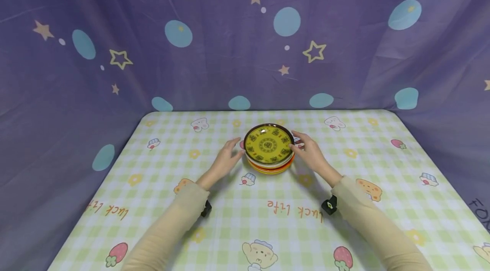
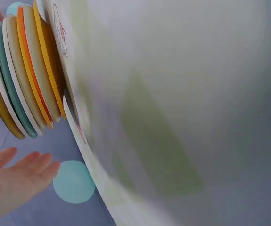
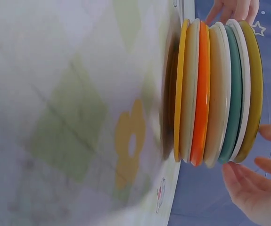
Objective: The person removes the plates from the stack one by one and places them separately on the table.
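Observation:
A stack of several round plates stands on the table, its top plate (image 1: 269, 144) yellow-green with dark patterns and a brown rim. Below it, the edges show white, a teal plate (image 3: 234, 94), cream, an orange plate (image 3: 201, 94) and a yellow plate (image 2: 50, 61) at the bottom. Just left of the stack is my left hand (image 1: 226, 161), fingers loosely extended and a small gap from the rims. My right hand (image 1: 311, 154) is at the right side, fingertips right at the upper plates' rims, fingers spread and only slightly bent.
A green-and-white checked cloth with cartoon prints covers the table (image 1: 229, 224). Behind it hangs a purple curtain (image 1: 222, 75) with stars and blue ovals. Each wrist carries a dark strapped device, such as the right wrist device (image 1: 330, 205).

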`<state>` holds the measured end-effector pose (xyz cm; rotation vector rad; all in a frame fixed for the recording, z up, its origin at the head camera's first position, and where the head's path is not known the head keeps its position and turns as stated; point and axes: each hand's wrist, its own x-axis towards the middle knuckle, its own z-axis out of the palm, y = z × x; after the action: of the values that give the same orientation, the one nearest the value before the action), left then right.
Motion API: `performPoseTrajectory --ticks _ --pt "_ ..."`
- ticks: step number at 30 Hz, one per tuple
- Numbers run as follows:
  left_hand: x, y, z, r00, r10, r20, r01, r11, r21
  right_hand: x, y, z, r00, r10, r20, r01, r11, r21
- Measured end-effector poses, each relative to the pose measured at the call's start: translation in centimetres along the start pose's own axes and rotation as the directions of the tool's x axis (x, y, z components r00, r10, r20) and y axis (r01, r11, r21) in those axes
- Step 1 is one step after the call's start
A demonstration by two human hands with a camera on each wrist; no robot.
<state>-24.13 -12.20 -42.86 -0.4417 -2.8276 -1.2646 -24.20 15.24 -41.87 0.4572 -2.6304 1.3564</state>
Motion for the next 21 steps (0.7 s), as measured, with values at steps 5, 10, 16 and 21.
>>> performPoseTrajectory --ticks 5,10,16,21 --pt "0.0 0.4 0.5 1.0 -0.017 -0.007 0.016 0.996 -0.092 -0.1 -0.1 0.3 0.999 0.03 -0.036 -0.029 0.999 0.024" --pt "0.0 0.7 0.8 0.999 -0.046 -0.004 0.045 0.983 -0.179 -0.2 -0.3 0.4 0.99 0.132 -0.045 -0.129 0.99 0.059" --pt "0.2 0.8 1.1 0.996 -0.093 -0.006 0.088 0.963 -0.256 -0.1 -0.7 0.4 0.955 0.293 -0.046 -0.28 0.941 0.192" --pt "0.3 1.0 1.2 0.994 -0.111 -0.011 0.104 0.953 -0.286 0.0 -0.7 0.4 0.942 0.335 -0.032 -0.317 0.916 0.245"
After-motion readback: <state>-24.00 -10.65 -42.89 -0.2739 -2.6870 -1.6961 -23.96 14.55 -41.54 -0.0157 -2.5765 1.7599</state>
